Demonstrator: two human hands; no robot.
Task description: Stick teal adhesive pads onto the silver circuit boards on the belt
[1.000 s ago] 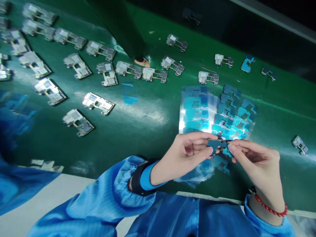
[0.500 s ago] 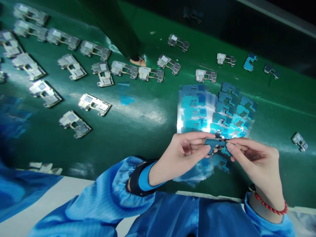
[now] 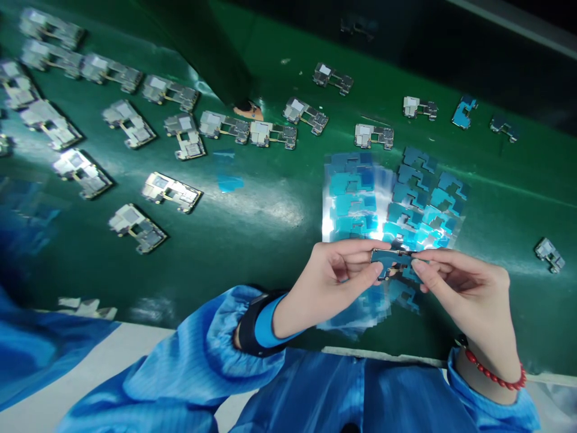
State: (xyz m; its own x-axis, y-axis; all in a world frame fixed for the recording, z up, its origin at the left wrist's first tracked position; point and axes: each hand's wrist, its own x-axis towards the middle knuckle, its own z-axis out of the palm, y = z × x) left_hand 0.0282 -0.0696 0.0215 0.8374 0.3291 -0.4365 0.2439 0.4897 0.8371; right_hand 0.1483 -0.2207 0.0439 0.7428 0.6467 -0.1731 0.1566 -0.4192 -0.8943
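Observation:
My left hand (image 3: pixel 336 282) and my right hand (image 3: pixel 464 294) pinch the two ends of a small circuit board (image 3: pixel 391 263) with a blue film on it, held just above the green belt (image 3: pixel 270 222). Thumb and fingers of both hands are closed on the board. Right behind it lie clear sheets carrying several blue stickers (image 3: pixel 392 201). I wear blue sleeves, a dark wrist strap on the left and a red bead bracelet (image 3: pixel 496 376) on the right.
Several silver circuit boards (image 3: pixel 171 192) lie scattered over the left and far parts of the belt; one more board (image 3: pixel 549 254) sits at the right. A loose blue film (image 3: pixel 228 180) lies mid-belt. A dark green post (image 3: pixel 202 48) stands at the back. The belt's pale edge (image 3: pixel 383 358) runs by my arms.
The hands and the board have barely moved; the view has shifted slightly, and the boards on the belt have drifted a little to the left.

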